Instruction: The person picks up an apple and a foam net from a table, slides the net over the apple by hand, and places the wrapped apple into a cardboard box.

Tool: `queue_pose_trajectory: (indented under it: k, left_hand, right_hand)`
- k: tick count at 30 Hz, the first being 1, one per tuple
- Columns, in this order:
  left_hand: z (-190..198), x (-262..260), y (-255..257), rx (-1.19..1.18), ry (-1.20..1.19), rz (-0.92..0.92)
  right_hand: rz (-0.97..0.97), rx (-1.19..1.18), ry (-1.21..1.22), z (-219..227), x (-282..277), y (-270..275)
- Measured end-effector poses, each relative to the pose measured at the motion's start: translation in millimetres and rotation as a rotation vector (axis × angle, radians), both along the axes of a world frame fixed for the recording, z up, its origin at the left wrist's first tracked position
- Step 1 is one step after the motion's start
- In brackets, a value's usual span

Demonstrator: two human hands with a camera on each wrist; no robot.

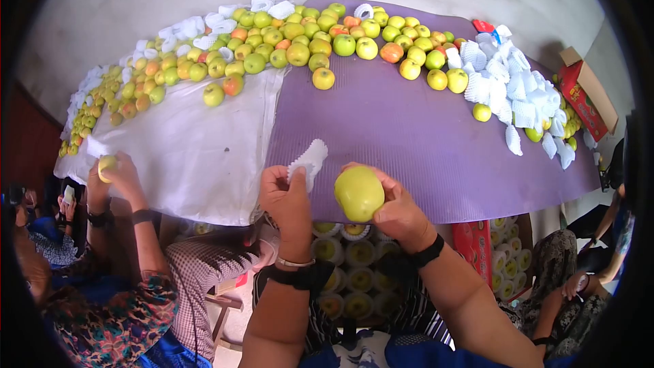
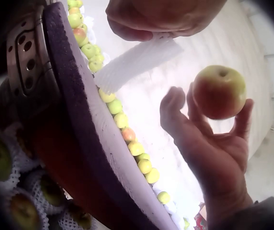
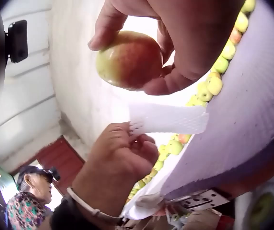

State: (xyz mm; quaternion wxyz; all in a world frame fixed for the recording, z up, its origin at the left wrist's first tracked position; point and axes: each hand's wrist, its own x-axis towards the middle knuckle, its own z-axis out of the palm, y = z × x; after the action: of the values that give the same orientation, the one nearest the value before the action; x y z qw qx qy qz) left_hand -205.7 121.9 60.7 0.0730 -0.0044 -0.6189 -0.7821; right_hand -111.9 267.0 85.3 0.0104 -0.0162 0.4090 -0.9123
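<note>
Right hand (image 1: 398,215) grips an apple (image 1: 359,193) at the purple mat (image 1: 409,136) front edge. Left hand (image 1: 289,201), just beside the apple, pinches what appears to be a foam net sleeve (image 1: 308,161).

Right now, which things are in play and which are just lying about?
In hand:
- apple, held by the right hand
- white foam net sleeve, pinched by the left hand

Lying about:
- loose apples on the purple mat
- spare foam sleeves
- red carton

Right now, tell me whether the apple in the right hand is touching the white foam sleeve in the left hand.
Apart. The left wrist view shows the apple well clear of the foam sleeve; the right wrist view shows a gap too.
</note>
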Motion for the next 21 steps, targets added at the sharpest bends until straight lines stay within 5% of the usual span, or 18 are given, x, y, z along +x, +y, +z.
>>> queue_pose_trajectory:
  k: [11, 21]
  left_hand:
    - [-7.5, 11.3, 16.4, -0.308, 0.191, -0.062]
    - [-4.1, 19.8, 21.3, -0.236, 0.206, -0.192]
  right_hand:
    - [0.185, -0.156, -0.038, -4.7, -1.5, -7.1]
    - [-0.159, 0.098, -0.047, -2.3, -6.9, 3.8]
